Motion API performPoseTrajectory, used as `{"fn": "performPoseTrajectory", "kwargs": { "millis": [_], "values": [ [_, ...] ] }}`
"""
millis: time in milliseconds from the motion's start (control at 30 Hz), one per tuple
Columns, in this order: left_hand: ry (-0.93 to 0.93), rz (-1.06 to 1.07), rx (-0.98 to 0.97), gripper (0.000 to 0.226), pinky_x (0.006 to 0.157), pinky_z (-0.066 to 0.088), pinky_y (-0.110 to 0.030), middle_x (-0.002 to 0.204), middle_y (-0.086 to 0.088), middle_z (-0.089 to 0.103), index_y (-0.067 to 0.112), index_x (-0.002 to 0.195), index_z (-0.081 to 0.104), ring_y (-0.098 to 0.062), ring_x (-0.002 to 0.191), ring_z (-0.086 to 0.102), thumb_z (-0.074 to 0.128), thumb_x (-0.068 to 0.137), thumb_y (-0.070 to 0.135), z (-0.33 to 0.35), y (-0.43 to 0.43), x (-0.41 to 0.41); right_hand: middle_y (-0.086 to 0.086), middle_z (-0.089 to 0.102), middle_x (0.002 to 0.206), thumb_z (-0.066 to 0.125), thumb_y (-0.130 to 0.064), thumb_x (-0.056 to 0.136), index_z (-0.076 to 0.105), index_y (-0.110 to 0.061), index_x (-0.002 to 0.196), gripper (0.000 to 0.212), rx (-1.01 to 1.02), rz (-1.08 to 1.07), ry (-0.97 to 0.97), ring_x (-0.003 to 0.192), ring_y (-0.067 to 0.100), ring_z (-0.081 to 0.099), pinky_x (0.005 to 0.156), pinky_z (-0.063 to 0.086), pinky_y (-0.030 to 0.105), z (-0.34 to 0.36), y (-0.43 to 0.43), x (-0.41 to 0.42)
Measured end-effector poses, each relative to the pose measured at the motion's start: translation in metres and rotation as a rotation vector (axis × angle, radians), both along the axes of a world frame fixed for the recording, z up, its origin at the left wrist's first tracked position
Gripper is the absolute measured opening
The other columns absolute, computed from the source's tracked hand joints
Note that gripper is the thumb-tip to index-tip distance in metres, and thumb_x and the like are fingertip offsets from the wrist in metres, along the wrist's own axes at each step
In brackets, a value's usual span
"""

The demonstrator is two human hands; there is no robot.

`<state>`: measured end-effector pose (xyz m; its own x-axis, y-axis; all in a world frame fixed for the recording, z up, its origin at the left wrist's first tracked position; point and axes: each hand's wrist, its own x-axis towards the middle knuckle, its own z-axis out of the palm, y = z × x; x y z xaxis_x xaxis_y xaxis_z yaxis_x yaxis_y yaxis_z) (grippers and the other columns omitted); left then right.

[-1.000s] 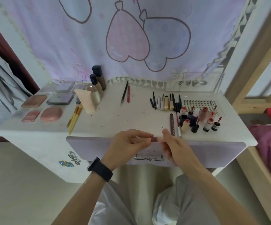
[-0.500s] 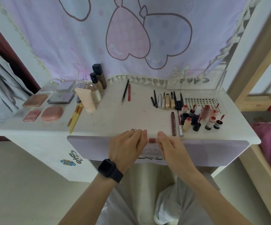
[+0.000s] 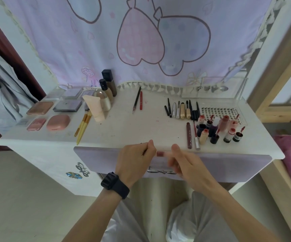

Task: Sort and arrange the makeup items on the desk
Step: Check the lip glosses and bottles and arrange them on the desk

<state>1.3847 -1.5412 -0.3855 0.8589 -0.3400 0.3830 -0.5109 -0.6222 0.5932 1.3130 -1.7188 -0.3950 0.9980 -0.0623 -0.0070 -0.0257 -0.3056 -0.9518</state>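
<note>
Now your left hand (image 3: 136, 158) and right hand (image 3: 185, 161) both pinch the lip tube (image 3: 160, 154) at lower centre, apparently closing it; next it likely joins the bottles (image 3: 216, 130) at centre right.

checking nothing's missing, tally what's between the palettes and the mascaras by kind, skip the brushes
bottles: 3, brown bottle, beige bottle, dome-capped bottle
squeeze tube: 1
pencils: 2, black pencil, red pencil
total: 6

A white desk (image 3: 123, 130) carries a red pencil (image 3: 141, 100) near its back edge. Left of the pencil stand bottles (image 3: 109, 86), a cream tube (image 3: 96, 109) and pink compacts (image 3: 58, 122); right of it lie mascaras (image 3: 182, 110) and clustered lip tints (image 3: 218, 130).
</note>
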Motion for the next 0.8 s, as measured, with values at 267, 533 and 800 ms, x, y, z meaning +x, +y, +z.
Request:
{"fn": "performPoseTrajectory", "kwargs": {
  "millis": [267,533,800],
  "values": [
    [-0.046,0.03,0.066,0.05,0.043,0.015,-0.022,0.044,0.005,0.022,0.022,0.054,0.022,-0.014,0.043,0.025,0.037,0.097,0.044,-0.002,0.007,0.004,-0.002,0.061,0.058,0.05,-0.051,0.102,0.065,-0.022,0.07,0.045,0.068,0.009,0.048,0.047,0.01,0.048,0.049,0.039,0.024,-0.001,-0.005,0.006],
    [-0.097,0.007,0.034,0.05,0.041,0.018,-0.023,0.043,0.006,0.02,0.028,0.054,0.019,-0.016,0.043,0.028,0.039,0.098,0.042,0.001,-0.001,0.002,-0.004,0.06,0.061,0.052,-0.061,0.092,0.066,-0.025,0.074,0.043,0.164,-0.015,0.045,0.047,0.012,0.049,0.047,0.041,0.021,0.007,0.002,0.006],
    [-0.069,0.032,0.029,0.051,0.042,0.021,-0.03,0.044,0.005,0.026,0.02,0.054,0.027,-0.015,0.044,0.027,0.036,0.096,0.045,-0.001,0.004,0.006,-0.005,0.074,0.094,0.062,-0.056,0.092,0.067,-0.037,0.087,0.02,0.176,-0.044,0.065,0.049,0.015,0.057,0.042,0.043,0.022,0.013,-0.003,0.002]
  ]
}}
